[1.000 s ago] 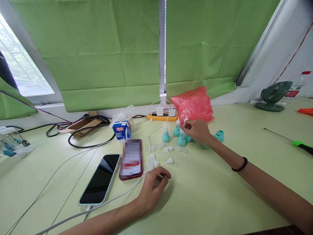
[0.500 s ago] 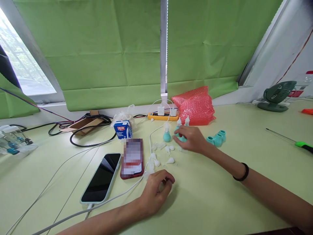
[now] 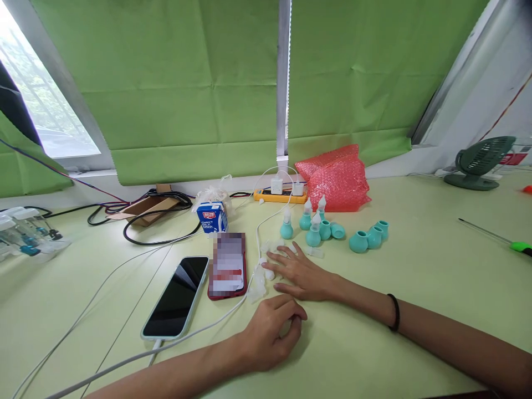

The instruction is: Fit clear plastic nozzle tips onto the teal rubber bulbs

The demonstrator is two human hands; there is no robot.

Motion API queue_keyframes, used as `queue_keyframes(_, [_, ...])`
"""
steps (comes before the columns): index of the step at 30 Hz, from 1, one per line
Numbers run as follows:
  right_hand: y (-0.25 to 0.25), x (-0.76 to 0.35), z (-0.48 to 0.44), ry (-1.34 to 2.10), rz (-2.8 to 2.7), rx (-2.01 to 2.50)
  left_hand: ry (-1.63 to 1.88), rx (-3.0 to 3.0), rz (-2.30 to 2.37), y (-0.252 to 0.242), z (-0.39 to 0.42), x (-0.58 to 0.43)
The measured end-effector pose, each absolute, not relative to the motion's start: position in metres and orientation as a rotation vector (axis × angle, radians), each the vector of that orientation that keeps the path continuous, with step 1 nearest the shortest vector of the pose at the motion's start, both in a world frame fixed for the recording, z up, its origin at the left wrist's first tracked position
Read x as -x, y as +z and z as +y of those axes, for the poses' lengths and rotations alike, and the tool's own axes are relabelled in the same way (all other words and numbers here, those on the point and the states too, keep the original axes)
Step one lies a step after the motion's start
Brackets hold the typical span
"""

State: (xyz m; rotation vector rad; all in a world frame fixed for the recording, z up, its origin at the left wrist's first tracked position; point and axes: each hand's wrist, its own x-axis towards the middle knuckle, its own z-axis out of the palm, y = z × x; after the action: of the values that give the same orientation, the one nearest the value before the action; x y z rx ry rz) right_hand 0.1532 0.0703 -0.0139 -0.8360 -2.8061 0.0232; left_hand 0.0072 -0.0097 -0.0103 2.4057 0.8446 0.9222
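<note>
My right hand (image 3: 305, 277) lies low over the table with its fingers spread, palm down. Beneath and around its fingertips are small translucent white soft pieces (image 3: 270, 274), partly covered by the hand. Nearer to me rests my left hand (image 3: 274, 334), its fingers curled in toward the thumb; whatever they may hold is hidden. Beyond the right hand, several teal bulbs with clear pointed nozzles stand upright, among them a front one (image 3: 313, 237) and a left one (image 3: 286, 229). Bare teal bulbs (image 3: 337, 231) lie beside them, and another group of teal bulbs (image 3: 358, 242) sits farther right.
Two phones, a black-screened one (image 3: 176, 299) and a red-cased one (image 3: 228, 266), lie left of the hands. A white cable (image 3: 224, 317) crosses the table. Behind are a milk carton (image 3: 212, 217), a power strip (image 3: 261, 195) and a red bubble-wrap bag (image 3: 338, 183). A screwdriver (image 3: 519, 247) lies right.
My right hand has left the standing bulbs, come nearer and spread over the white pieces. A teal bulb with a nozzle now stands in front of the others. My left hand stays curled.
</note>
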Motion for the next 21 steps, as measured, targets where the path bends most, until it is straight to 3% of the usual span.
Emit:
queue_keyframes(11, [-0.013, -0.158, 0.078, -0.136, -2.645, 0.812, 0.907, -2.46, 0.79, -0.009, -0.01, -0.007])
queue_keyframes(17, [-0.008, -0.167, 0.087, 0.067, -2.702, 0.649, 0.968, -2.419, 0.893, -0.012, -0.011, -0.007])
queue_keyframes(21, [-0.002, -0.167, 0.087, 0.262, -2.489, 0.595, 1.032, -2.081, 1.114, -0.015, -0.007, -0.009])
